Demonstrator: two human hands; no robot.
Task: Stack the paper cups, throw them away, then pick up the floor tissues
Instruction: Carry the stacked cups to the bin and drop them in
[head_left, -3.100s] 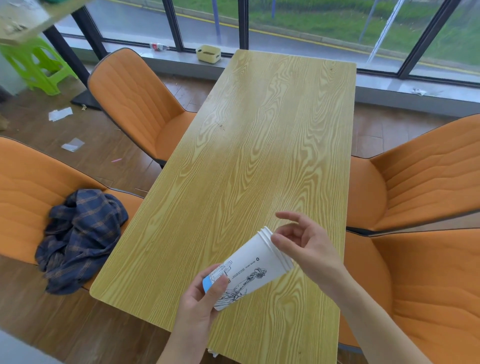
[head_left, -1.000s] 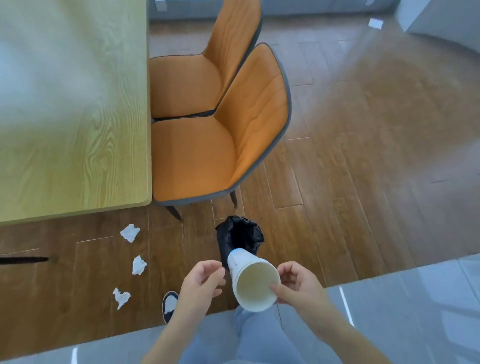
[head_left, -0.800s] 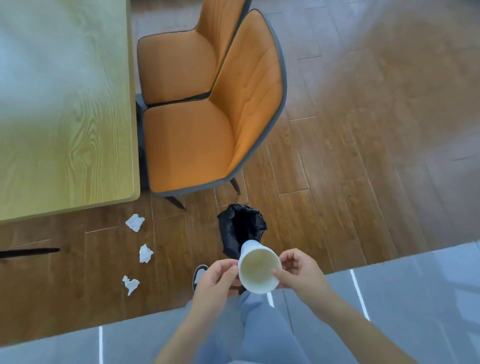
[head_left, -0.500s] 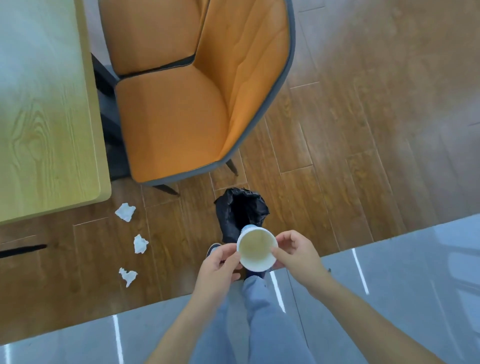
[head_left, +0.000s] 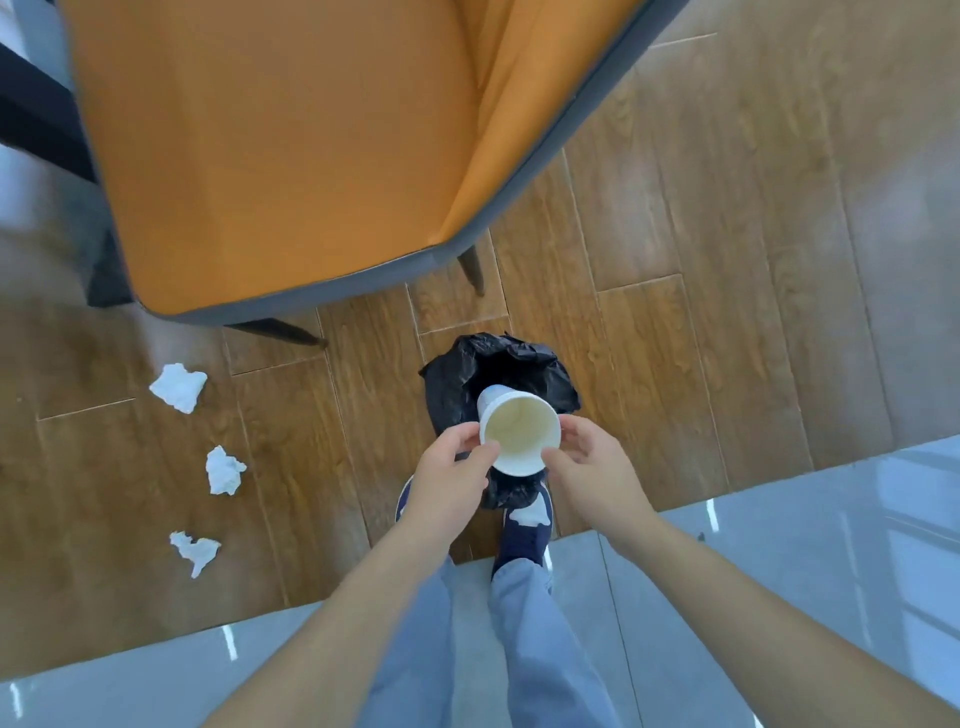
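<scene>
Both hands grip the stacked cups (head_left: 519, 434) at the rim, left hand (head_left: 451, 486), right hand (head_left: 592, 475), over the black-lined bin (head_left: 498, 364); three tissues (head_left: 224, 470) lie on the floor, left.

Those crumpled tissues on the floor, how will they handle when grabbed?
The three tissues look crumpled and thin, so probably very light and floppy, compressing under a pinch. They lie apart on the wood floor, so each likely needs its own pick.
</scene>
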